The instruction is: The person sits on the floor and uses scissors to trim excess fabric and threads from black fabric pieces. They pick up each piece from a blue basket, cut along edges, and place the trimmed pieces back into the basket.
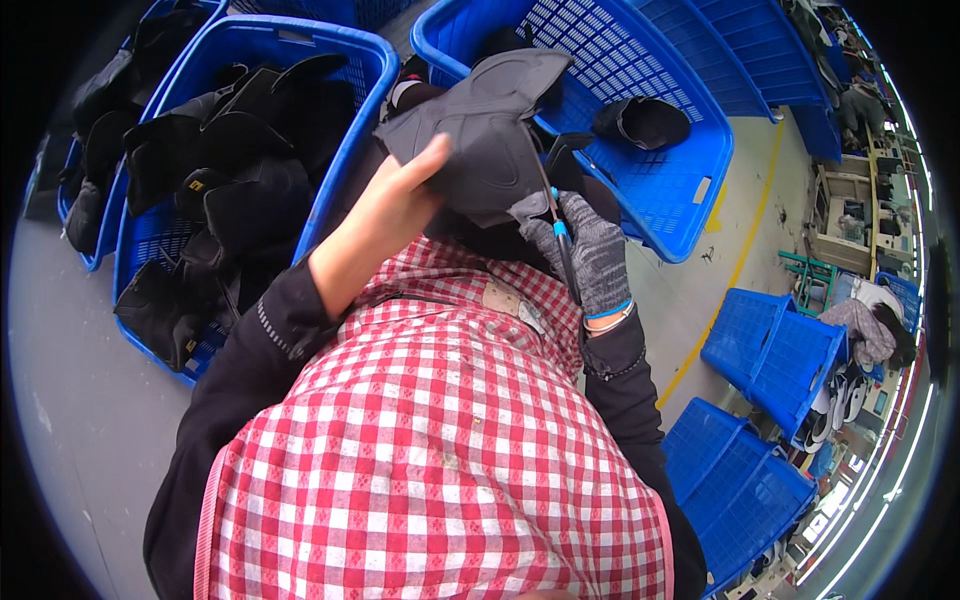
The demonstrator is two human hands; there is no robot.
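Note:
My bare left hand (398, 200) is closed on a black padded piece that looks like a shoe upper (475, 150), its thumb lying over the top face. Across from it, my right hand (597, 258), in a grey knitted glove, grips a slim black tool with a light-blue band (560, 232). The tool's thin end lies along the right edge of the shoe upper. Whether it is a blade or another kind of tip I cannot tell. The fingers of my left hand are hidden under the piece.
At the left a blue plastic basket (385, 80) holds several black pieces (250, 190). Another blue basket (665, 215) ahead to the right holds a black piece (642, 122). More blue baskets (770, 350) stand on the floor at the right, by a yellow floor line (735, 270).

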